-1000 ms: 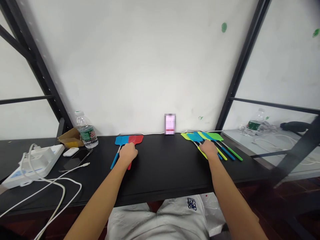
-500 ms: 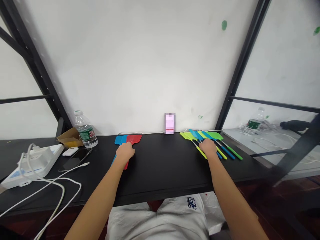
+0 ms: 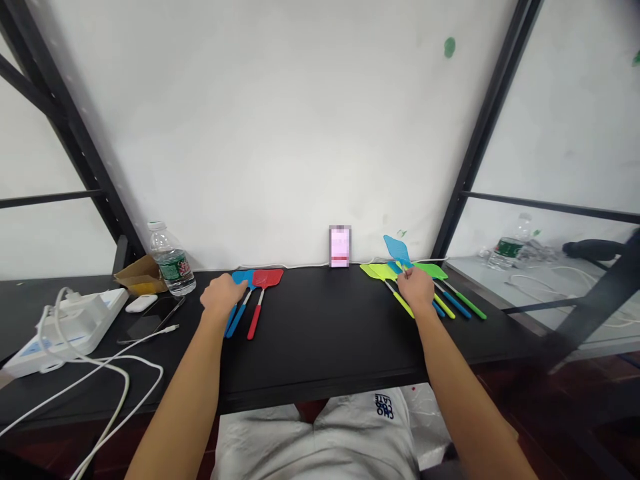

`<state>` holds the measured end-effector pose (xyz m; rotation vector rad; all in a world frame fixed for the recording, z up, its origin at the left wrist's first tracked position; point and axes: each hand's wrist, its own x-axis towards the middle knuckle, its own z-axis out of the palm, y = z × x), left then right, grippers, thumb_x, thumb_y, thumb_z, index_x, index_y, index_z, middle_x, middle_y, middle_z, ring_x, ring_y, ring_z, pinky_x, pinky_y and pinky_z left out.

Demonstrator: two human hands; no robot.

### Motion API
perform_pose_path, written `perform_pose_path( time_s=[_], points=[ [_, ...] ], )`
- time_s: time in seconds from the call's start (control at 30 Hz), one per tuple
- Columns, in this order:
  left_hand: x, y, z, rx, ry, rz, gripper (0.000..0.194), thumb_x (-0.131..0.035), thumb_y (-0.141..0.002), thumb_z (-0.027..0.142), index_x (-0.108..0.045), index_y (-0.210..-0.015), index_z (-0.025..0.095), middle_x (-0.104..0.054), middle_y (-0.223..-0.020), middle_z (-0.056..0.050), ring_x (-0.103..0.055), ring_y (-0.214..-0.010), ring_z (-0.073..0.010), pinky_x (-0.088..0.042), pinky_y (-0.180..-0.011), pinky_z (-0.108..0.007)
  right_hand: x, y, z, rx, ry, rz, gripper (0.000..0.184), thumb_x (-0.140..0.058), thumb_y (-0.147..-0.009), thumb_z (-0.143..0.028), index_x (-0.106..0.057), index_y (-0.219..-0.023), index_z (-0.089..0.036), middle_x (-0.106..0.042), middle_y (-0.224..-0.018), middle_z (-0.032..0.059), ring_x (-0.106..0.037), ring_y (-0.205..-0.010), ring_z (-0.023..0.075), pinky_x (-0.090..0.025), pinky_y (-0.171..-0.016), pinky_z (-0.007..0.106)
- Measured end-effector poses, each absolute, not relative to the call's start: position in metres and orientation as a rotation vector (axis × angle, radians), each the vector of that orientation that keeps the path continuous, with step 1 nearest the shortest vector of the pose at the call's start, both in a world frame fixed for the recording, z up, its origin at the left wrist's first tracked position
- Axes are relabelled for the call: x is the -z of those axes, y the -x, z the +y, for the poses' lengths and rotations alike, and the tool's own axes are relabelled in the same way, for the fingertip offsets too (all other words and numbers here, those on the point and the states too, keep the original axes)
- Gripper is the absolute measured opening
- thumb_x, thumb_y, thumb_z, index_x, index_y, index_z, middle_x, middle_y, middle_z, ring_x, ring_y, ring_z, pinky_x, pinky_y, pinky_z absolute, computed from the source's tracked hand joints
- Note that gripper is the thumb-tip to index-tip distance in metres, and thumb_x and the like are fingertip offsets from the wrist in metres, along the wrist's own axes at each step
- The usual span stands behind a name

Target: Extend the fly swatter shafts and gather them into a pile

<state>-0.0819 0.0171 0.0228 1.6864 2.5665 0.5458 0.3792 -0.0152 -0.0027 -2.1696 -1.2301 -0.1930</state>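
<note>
My left hand (image 3: 221, 295) rests at the left of a blue plastic fly swatter (image 3: 243, 277), fingers extended, its fingertips at or near the swatter's head, and holds nothing. A red fly swatter (image 3: 267, 277) lies next to it on the black table (image 3: 320, 347). My right hand (image 3: 417, 290) grips a blue fly swatter (image 3: 397, 249) and tilts its head up above a fanned pile. That pile includes a yellow-green swatter (image 3: 381, 271) and a green swatter (image 3: 431, 270). My right hand hides the middle of the pile.
A water bottle (image 3: 171, 261), cardboard scrap (image 3: 140, 280), phone (image 3: 150, 319) and white power strip (image 3: 65, 327) with cables sit at the table's left. A small pink blurred upright object (image 3: 340, 247) stands by the wall. Dark metal shelf posts frame both sides.
My left hand has slid left off the red and blue swatters, uncovering their handles. My right hand has raised a blue swatter, whose head now stands above the pile.
</note>
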Motion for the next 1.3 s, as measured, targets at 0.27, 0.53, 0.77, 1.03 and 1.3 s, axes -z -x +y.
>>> perform_pose_path(
  time_s=[0.27, 0.53, 0.77, 1.03, 1.3],
  points=[
    [-0.01, 0.071, 0.019, -0.358, -1.564, 2.605, 0.108, -0.059, -0.048, 0.08, -0.052, -0.123, 0.003, -0.05, -0.125, -0.032, -0.043, -0.118, -0.0461, -0.038, -0.089, -0.051, -0.001, -0.369, -0.018, 0.259, 2.042, -1.205, 0.022, -0.042, -0.086, -0.028, -0.06, -0.086, -0.015, -0.06, -0.086, 0.0113, -0.055, -0.077, 0.0219, -0.038, -0.066, 0.029],
    [0.003, 0.05, 0.025, -0.433, -1.695, 2.667, 0.1, -0.062, -0.058, 0.069, -0.044, -0.128, -0.001, -0.049, -0.124, -0.031, -0.045, -0.116, -0.0417, -0.036, -0.091, -0.046, 0.001, -0.364, -0.016, 0.245, 2.024, -1.259, 0.019, -0.044, -0.085, -0.028, -0.06, -0.085, -0.016, -0.061, -0.085, 0.0099, -0.055, -0.08, 0.0222, -0.038, -0.068, 0.029],
    [0.004, 0.06, 0.03, -0.435, -1.722, 2.626, 0.081, -0.061, -0.067, 0.055, -0.044, -0.124, 0.0, -0.051, -0.122, -0.029, -0.047, -0.116, -0.0395, -0.039, -0.088, -0.041, 0.002, -0.353, -0.016, 0.298, 1.913, -1.322, 0.019, -0.043, -0.084, -0.029, -0.057, -0.082, -0.017, -0.061, -0.081, 0.008, -0.055, -0.077, 0.0208, -0.036, -0.067, 0.029],
    [0.008, 0.076, 0.043, -0.358, -1.855, 2.492, 0.078, -0.061, -0.068, 0.058, -0.047, -0.121, 0.003, -0.056, -0.118, -0.026, -0.054, -0.111, -0.0357, -0.044, -0.083, -0.035, 0.006, -0.335, -0.017, 0.28, 1.712, -1.442, 0.014, -0.045, -0.083, -0.028, -0.054, -0.081, -0.019, -0.059, -0.071, 0.0034, -0.053, -0.07, 0.0182, -0.035, -0.067, 0.028],
    [0.003, 0.085, 0.043, -0.356, -1.923, 2.386, 0.058, -0.063, -0.075, 0.045, -0.052, -0.116, 0.005, -0.062, -0.114, -0.022, -0.059, -0.108, -0.0308, -0.046, -0.077, -0.03, 0.007, -0.336, -0.016, 0.255, 1.694, -1.448, 0.014, -0.044, -0.083, -0.028, -0.054, -0.08, -0.019, -0.059, -0.07, 0.0038, -0.053, -0.071, 0.019, -0.035, -0.066, 0.028]
  ],
)
